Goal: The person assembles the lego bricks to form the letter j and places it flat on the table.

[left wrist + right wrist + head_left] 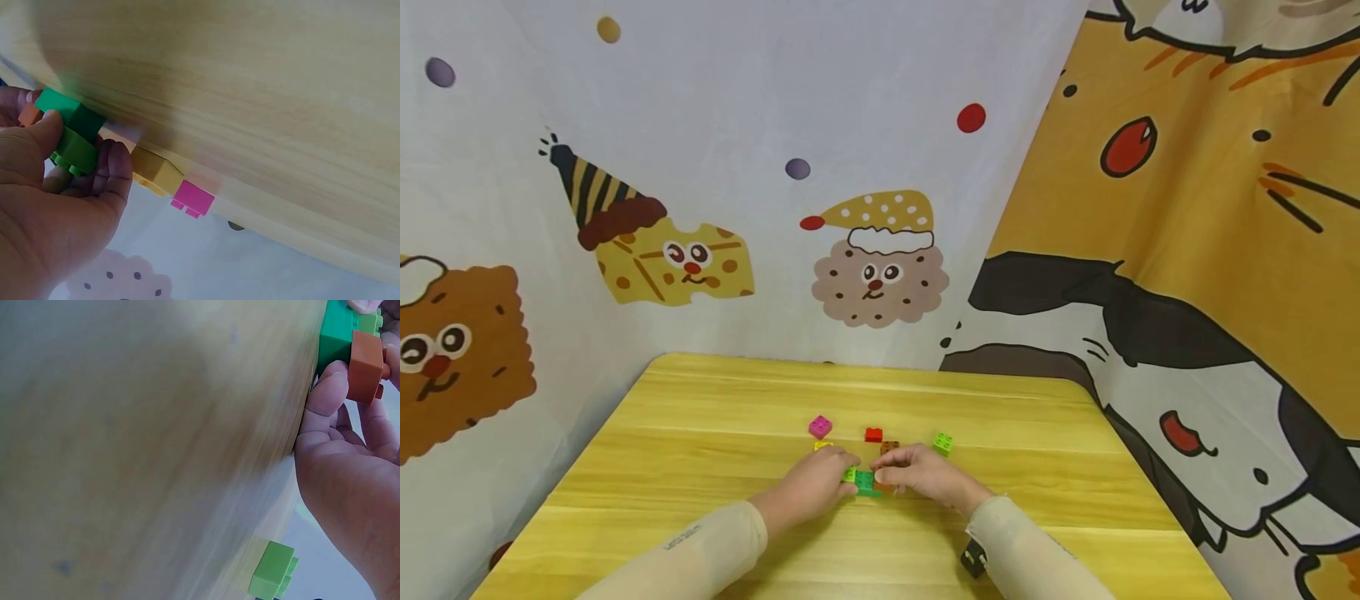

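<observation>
In the head view a dark green toy brick [865, 481] sits on the table between the two hands. My left hand [820, 479] grips a light green brick [76, 150] that stands against the dark green one, thumb on one side and fingers on the other. From the other side my right hand [928, 473] pinches an orange-brown brick [364, 365] between thumb and fingers. That brick touches the dark green one in the right wrist view; whether their studs are locked together I cannot tell.
Beyond the hands on the wooden table [737, 417] lie a pink brick [820, 427], a yellow brick [823, 446], a red brick [873, 435], a brown brick [890, 447] and another light green brick [943, 443]. A black object [973, 558] is at the right wrist. Printed cloth hangs behind.
</observation>
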`<action>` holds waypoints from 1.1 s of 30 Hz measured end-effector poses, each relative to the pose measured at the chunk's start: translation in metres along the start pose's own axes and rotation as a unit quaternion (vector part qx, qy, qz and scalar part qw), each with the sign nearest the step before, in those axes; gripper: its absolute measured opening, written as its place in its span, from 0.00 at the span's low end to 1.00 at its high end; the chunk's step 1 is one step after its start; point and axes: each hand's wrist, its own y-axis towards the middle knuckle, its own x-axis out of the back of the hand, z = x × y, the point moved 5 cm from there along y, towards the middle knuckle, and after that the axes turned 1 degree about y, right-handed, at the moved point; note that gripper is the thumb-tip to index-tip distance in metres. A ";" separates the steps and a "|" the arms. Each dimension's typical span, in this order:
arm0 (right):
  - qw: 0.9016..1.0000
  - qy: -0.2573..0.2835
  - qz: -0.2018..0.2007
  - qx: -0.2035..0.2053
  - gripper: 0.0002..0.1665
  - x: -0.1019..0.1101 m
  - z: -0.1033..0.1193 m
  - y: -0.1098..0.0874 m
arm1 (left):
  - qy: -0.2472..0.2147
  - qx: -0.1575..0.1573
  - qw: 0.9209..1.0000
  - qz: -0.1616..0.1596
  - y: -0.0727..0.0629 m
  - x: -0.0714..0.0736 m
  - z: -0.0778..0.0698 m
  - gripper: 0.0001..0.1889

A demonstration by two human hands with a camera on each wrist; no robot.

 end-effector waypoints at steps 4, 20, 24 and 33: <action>1.000 0.007 -0.001 -0.001 0.22 0.000 0.000 0.000 | 0.002 -0.003 1.000 -0.001 0.000 0.000 -0.001 0.24; 1.000 0.001 -0.015 -0.001 0.23 -0.001 -0.002 -0.002 | 0.005 -0.009 1.000 -0.015 0.001 -0.003 0.002 0.23; 0.999 -0.026 -0.031 0.005 0.23 -0.001 0.000 -0.006 | 0.002 -0.012 1.000 -0.014 0.002 -0.003 0.002 0.23; 0.981 -0.184 -0.061 0.027 0.29 0.003 0.013 -0.020 | -0.005 -0.021 1.000 -0.021 0.004 -0.006 0.005 0.22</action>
